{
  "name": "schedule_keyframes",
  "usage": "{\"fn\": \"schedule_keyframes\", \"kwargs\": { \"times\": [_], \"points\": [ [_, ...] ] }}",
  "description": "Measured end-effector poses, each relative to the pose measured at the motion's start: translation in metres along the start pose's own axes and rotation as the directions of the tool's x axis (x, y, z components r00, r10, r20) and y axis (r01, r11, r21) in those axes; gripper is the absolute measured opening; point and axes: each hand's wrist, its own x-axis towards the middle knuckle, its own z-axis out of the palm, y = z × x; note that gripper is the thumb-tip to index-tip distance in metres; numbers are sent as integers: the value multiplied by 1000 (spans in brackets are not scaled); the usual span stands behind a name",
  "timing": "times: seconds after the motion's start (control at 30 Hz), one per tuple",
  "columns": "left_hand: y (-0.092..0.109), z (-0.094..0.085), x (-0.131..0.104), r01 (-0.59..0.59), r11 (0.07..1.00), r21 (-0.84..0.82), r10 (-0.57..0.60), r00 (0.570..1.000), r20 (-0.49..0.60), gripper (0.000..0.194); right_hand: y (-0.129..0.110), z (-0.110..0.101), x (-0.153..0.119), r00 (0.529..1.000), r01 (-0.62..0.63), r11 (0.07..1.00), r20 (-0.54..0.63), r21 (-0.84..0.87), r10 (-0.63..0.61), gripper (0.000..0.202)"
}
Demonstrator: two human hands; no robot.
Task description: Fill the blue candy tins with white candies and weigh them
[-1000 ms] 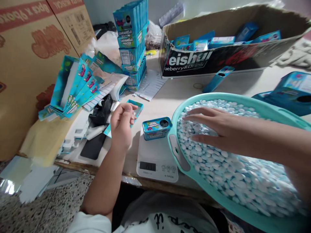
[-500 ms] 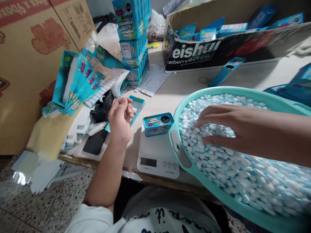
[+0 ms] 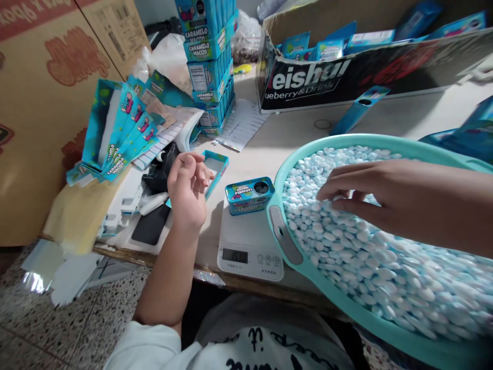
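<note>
My right hand (image 3: pixel 358 195) reaches into an oval turquoise tub (image 3: pixel 280 180), fingers and thumb drawn together on the white and pale-blue oval candies (image 3: pixel 370 277). My left hand (image 3: pixel 188 187) is raised over the table, palm up, its fingers curled closed; whatever may be in them is hidden. Between the hands, a small blue candy box (image 3: pixel 248 196) with a round dark opening on top rests on a white digital scale (image 3: pixel 246 239). The scale's display is lit, its digits not sharp. Behind my left hand lies an open shallow blue carton tray (image 3: pixel 221 160).
A tall stack of blue cartons (image 3: pixel 208 67) stands at the back. Right of it is a black-printed cardboard box (image 3: pixel 308 87) holding blue packs. Folded blue cartons (image 3: pixel 115 128), a black tape dispenser (image 3: pixel 159 169) and a dark phone-like slab (image 3: pixel 148 228) lie at the left.
My right hand has shifted slightly right in the candies, and its fingers have closed toward the thumb. My left hand has barely moved. The scale's reading looks different.
</note>
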Motion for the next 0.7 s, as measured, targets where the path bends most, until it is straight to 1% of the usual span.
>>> {"fn": "schedule_keyframes", "kwargs": {
  "times": [0.1, 0.2, 0.47, 0.57, 0.7],
  "points": [
    [1, 0, 0, 7, 1000, 16, -7, 1000, -18, 30, 5, 1, -2, 999, 51, 999, -11, -1, -51, 35],
    [2, 0, 0, -11, 999, 32, 12, 999, -33, 31, 6, 2, -3, 995, 95, 995, -19, -15, -96, 37],
    [3, 0, 0, -39, 998, 45, 41, 998, -43, 29, -9, -5, 2, 997, 13, 999, -72, -35, -15, 45],
    [4, 1, 0, -21, 999, 48, 23, 999, -48, 30, -13, -7, 3, 999, -4, 1000, -51, -25, 2, 47],
    [5, 1, 0, 5, 1000, -4, -5, 999, -38, 33, -15, -5, 3, 998, -25, 1000, -57, -18, 24, 43]
  ]
}}
